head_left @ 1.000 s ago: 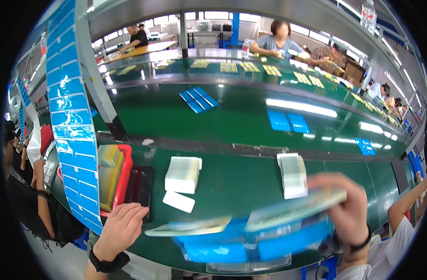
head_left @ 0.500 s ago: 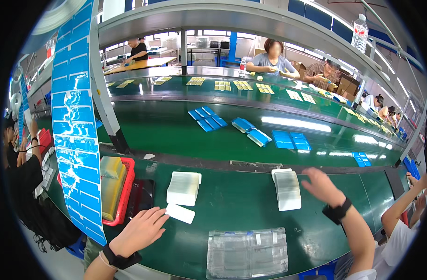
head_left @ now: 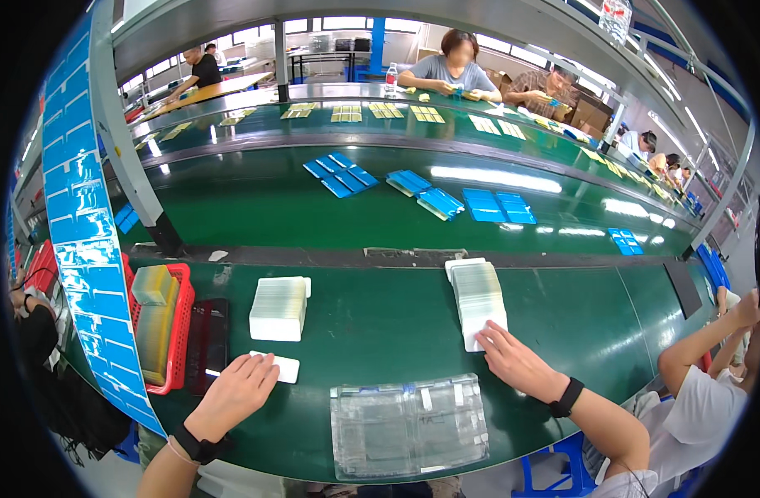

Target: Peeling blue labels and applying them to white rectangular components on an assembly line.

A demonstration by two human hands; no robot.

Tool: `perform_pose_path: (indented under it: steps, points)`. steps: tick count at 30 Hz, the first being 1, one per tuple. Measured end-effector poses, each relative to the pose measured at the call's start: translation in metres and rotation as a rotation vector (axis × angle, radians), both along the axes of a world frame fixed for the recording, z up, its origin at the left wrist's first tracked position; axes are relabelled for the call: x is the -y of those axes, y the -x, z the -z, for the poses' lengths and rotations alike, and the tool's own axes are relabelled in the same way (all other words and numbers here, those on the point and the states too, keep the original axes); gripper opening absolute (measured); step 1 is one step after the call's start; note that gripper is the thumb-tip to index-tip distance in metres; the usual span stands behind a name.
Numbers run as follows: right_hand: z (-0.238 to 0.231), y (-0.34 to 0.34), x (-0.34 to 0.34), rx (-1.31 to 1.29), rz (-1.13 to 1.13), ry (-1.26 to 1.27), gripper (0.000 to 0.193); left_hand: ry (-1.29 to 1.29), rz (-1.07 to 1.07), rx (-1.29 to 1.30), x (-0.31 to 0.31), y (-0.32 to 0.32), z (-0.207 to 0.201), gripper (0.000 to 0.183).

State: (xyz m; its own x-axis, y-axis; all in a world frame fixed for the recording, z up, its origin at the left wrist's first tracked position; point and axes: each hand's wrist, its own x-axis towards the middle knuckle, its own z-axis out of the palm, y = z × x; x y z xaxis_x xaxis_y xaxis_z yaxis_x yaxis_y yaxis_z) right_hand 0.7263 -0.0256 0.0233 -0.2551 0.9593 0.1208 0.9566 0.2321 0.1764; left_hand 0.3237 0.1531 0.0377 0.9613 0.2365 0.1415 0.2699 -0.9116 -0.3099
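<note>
My left hand (head_left: 235, 392) lies with fingers stretched out, their tips on a single white card (head_left: 288, 370) flat on the green table. Just beyond it stands a fanned stack of pale, translucent-edged cards (head_left: 278, 309). A second, similar stack (head_left: 477, 296) leans in a row farther right. My right hand (head_left: 517, 361) reaches to the near end of that second stack, fingers apart and fingertips at its front card. Between my forearms, close to the table's front edge, lies a clear plastic sheet or tray (head_left: 409, 427) with taped edges.
At left, a red basket (head_left: 180, 328) holds yellowish card stacks beside a dark flat object (head_left: 205, 344). A blue-printed strip (head_left: 85, 224) hangs there. Blue sheets (head_left: 341, 174) lie on the green belt beyond a dark rail. Co-workers sit opposite; another person's arm (head_left: 703, 340) is at right.
My right hand has come down and inward to the near end of the right stack. The left hand stays by the white card. The whole view has shifted.
</note>
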Motion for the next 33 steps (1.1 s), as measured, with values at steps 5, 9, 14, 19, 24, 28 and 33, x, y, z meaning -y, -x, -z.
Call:
perform_pose_path:
  steps: [5, 9, 14, 19, 24, 28, 33]
  points:
    - [-0.002, -0.006, 0.0, -0.053, -0.012, -0.006, 0.04, -0.038, 0.004, -0.027, 0.001, -0.007, 0.0, 0.029]
    - [-0.001, -0.003, 0.0, 0.024, -0.051, -0.106, 0.038, 0.14, -0.079, 0.049, 0.006, -0.006, 0.004, 0.036]
    - [-0.01, 0.006, 0.009, -0.241, 0.025, -0.099, 0.038, 0.179, -0.115, 0.092, 0.005, -0.009, 0.003, 0.034]
    - [-0.029, 0.061, 0.044, -0.195, -0.087, -0.098, 0.038, 0.185, -0.055, 0.14, 0.046, -0.03, -0.024, 0.021]
    - [-0.019, 0.092, 0.042, -0.028, -0.16, -0.017, 0.042, 0.139, 0.169, 0.114, 0.08, -0.075, -0.012, 0.024]
    - [-0.011, 0.102, 0.041, 0.043, -0.123, 0.05, 0.045, 0.093, 0.209, 0.074, 0.088, -0.088, -0.007, 0.03]
    - [-0.007, 0.119, 0.041, -0.286, -0.02, 0.117, 0.065, -0.012, 0.191, -0.109, 0.099, -0.092, -0.01, 0.043]
